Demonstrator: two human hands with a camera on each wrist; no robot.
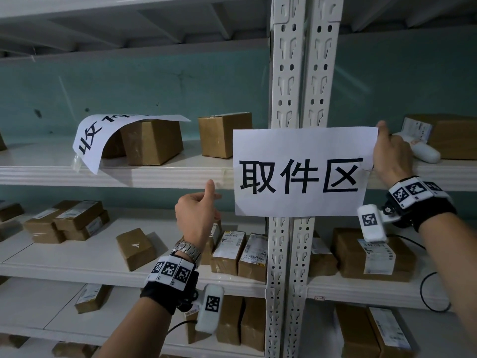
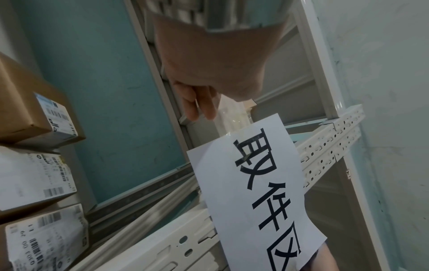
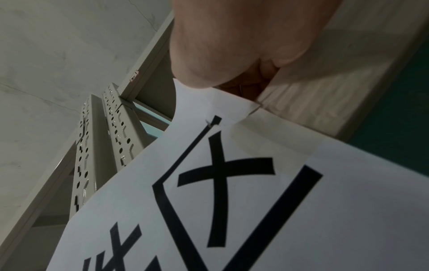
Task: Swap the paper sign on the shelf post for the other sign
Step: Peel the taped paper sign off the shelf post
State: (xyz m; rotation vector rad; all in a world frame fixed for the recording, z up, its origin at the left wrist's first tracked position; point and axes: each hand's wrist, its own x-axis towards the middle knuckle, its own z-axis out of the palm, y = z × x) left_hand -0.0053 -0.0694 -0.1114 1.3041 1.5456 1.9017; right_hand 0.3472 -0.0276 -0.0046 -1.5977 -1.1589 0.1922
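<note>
The white paper sign with three black characters lies flat across the two white shelf posts. My right hand grips its right edge, where a piece of clear tape joins the paper to the shelf edge. My left hand hovers just left of the sign, thumb up and fingers curled, holding nothing that I can see. A strip of clear tape sits at the sign's left edge, beside those fingers. The other sign lies draped over a box on the upper shelf at left.
Cardboard parcels stand on every shelf level, such as one box just left of the posts. A white handheld device lies on the shelf behind my right hand. A black cable loops at the lower right. The shelf's front edge runs behind the sign.
</note>
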